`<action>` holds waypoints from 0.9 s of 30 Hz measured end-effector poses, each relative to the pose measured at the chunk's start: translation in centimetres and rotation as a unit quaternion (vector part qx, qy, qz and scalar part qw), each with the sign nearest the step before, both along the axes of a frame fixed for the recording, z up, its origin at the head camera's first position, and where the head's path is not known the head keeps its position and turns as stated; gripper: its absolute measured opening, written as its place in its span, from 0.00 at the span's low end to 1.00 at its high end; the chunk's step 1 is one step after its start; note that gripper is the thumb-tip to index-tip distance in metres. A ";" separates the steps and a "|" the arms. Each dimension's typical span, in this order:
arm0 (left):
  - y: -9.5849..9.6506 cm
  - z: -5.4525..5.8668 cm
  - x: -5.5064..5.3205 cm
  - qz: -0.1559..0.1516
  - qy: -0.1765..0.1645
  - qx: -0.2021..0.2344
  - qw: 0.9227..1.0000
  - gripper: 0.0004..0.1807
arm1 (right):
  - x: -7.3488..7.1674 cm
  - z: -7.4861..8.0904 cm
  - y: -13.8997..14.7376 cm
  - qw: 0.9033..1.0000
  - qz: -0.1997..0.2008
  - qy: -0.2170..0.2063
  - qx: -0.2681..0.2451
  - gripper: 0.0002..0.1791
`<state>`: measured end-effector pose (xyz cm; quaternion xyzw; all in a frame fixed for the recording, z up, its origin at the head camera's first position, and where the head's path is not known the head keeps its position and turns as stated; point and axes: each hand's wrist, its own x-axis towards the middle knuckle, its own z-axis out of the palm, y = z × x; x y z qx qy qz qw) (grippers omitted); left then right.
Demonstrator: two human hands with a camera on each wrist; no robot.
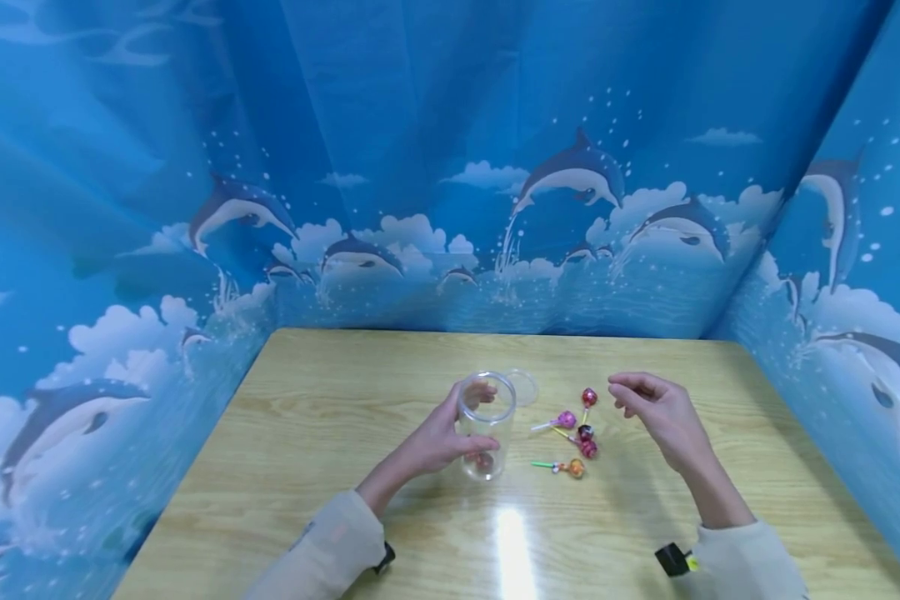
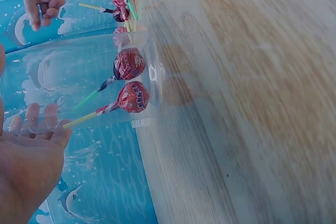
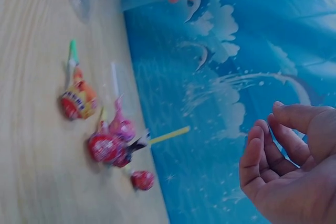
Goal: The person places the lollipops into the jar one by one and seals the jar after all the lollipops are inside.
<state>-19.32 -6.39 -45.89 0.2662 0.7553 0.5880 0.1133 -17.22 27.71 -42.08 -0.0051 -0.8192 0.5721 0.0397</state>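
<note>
My left hand [image 1: 438,437] grips a clear plastic jar [image 1: 499,432] that stands upright and uncovered on the table. Two lollipops in red wrappers lie at its bottom, one with a green stick [image 2: 86,99] and one with a yellow stick [image 2: 81,120]. To the jar's right is a loose group of lollipops: an orange one [image 1: 576,468], a pink one [image 1: 566,419], a red one [image 1: 588,397] at the back, and a dark one [image 1: 586,432] against another red one [image 1: 588,450]. Right of them my right hand [image 1: 663,417] hovers, fingers loosely bent, holding nothing.
A clear round lid [image 1: 534,392] lies behind the jar, to its right. The wooden table [image 1: 307,400] ends at a blue dolphin-print curtain [image 1: 420,275] behind and at both sides. Light glares on the tabletop in front of the jar.
</note>
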 end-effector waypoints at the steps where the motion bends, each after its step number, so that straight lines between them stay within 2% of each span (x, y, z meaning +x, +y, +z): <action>1: 0.0 0.0 0.0 -0.001 0.000 -0.001 1.000 0.46 | -0.2 -0.3 0.1 1.000 -0.004 -0.003 -0.001 0.23; 9: 0.0 -0.1 0.0 0.001 0.001 -0.001 1.000 0.46 | -1.7 -3.2 1.0 0.999 -0.029 -0.020 -0.009 0.24; 15: 0.0 0.0 0.1 0.000 0.004 0.000 1.000 0.45 | -2.5 -4.8 0.8 0.998 -0.033 -0.044 0.015 0.27; 21: -0.1 0.0 0.0 -0.004 0.007 0.008 1.000 0.45 | -3.4 -6.4 0.5 0.998 -0.041 -0.040 0.037 0.24; 27: 0.0 0.0 0.2 0.003 0.005 -0.001 1.000 0.45 | -3.9 -7.6 0.1 0.995 -0.043 -0.059 0.074 0.19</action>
